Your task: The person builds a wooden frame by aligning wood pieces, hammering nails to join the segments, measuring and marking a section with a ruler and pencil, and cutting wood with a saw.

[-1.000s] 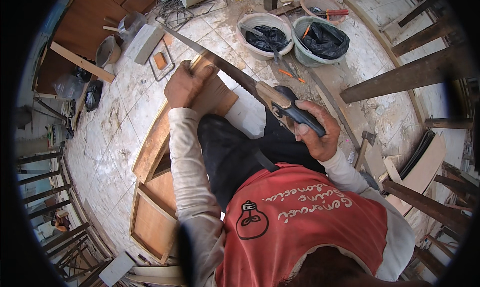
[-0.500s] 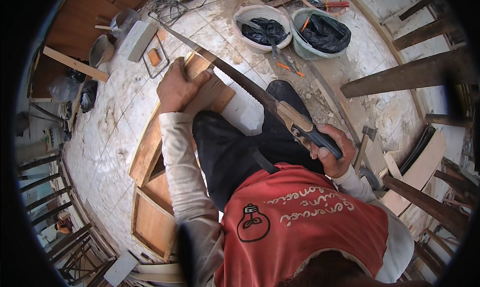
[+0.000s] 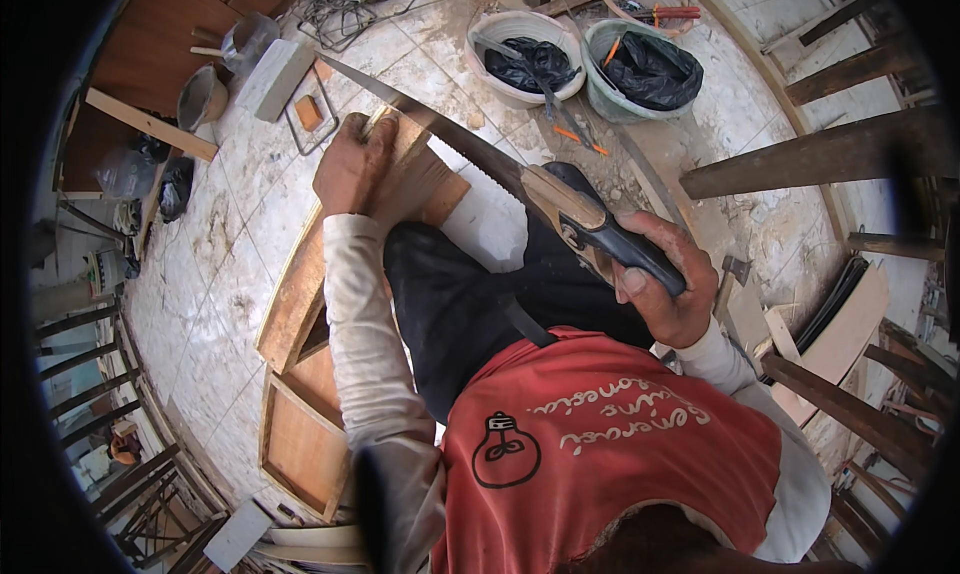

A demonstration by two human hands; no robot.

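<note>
My right hand (image 3: pixel 668 282) is wrapped around the dark handle of a hand saw (image 3: pixel 480 152). The saw's long toothed blade slants up and left across the far end of a wooden frame (image 3: pixel 290 286). My left hand (image 3: pixel 352 169) grips that frame near its far end, thumb and fingers curled over the edge, close to the blade. The frame is panelled with plywood and runs along my left side, partly hidden by my left forearm. Where the teeth meet the wood, I cannot tell how deep they sit.
Two buckets (image 3: pixel 480 36) (image 3: pixel 598 92) with black plastic in them stand ahead. A pale block (image 3: pixel 277 82) lies far left beside a metal frame. An axe-like hammer (image 3: pixel 737 267) is at my right, near dark beams (image 3: pixel 810 159) and a pale board (image 3: pixel 840 339).
The saw and my right hand have shifted forward and left, the blade sliding farther over the frame. My left thumb, earlier stretched toward the blade, is now drawn in.
</note>
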